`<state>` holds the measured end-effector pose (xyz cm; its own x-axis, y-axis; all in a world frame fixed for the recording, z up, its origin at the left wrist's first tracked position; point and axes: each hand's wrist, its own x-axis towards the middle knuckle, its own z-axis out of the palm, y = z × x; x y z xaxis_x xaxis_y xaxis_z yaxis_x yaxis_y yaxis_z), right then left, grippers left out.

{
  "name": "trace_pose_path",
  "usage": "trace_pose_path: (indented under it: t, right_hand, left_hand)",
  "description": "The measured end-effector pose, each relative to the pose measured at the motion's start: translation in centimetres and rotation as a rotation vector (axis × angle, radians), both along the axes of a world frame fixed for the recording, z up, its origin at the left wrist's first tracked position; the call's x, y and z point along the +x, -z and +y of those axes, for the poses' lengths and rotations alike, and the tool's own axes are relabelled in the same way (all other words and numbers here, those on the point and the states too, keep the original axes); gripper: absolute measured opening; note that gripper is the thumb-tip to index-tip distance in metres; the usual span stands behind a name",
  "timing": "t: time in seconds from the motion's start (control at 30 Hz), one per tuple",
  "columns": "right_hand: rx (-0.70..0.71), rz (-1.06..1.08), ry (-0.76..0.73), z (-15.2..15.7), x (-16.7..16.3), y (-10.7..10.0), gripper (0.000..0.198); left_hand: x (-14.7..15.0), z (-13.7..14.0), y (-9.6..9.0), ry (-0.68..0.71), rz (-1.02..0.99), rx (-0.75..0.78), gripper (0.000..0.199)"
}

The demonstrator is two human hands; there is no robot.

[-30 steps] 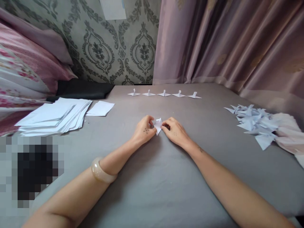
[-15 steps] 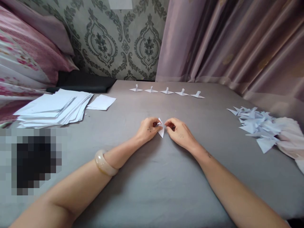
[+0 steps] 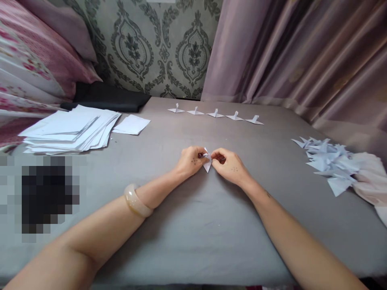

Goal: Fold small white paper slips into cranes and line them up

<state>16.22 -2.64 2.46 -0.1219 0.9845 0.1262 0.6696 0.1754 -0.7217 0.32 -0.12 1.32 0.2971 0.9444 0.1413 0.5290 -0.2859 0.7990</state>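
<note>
A small folded piece of white paper (image 3: 207,165) is between my two hands, just above the middle of the grey cloth surface. My left hand (image 3: 192,161) pinches its left side between thumb and fingers. On the other side, the thumb and fingers of my right hand (image 3: 228,163) are closed at the paper's right edge. The paper has a point facing down towards me and a narrow tip standing up. Parts of it are hidden behind my fingers.
Several folded paper birds (image 3: 215,113) stand in a row at the back. A stack of white paper sheets (image 3: 66,131) lies left, with smaller sheets (image 3: 133,124) beside it and a black folded cloth (image 3: 111,96) behind. Several folded paper pieces (image 3: 332,159) are heaped at right.
My right hand has come closer to the folded paper and now meets its right edge. The left hand keeps its pinch. The whole view has shifted slightly.
</note>
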Motion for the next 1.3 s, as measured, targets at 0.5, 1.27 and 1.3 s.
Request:
trace_pose_path:
  t: [0.5, 1.27, 1.3]
  right_hand:
    - [-0.178, -0.08, 0.079, 1.1, -0.5, -1.4, 0.026]
    - [-0.533, 0.194, 0.023, 2.4, 0.9, -1.9, 0.009]
    - [-0.532, 0.198, 0.008, 2.4, 1.0, -1.9, 0.01]
  left_hand:
    - [-0.1, 0.3, 0.5, 0.008, 0.012, 0.015, 0.015]
    - [-0.3, 0.1, 0.2, 0.024, -0.032, -0.049, 0.016]
    - [-0.3, 0.1, 0.1, 0.024, -0.04, -0.055, 0.016]
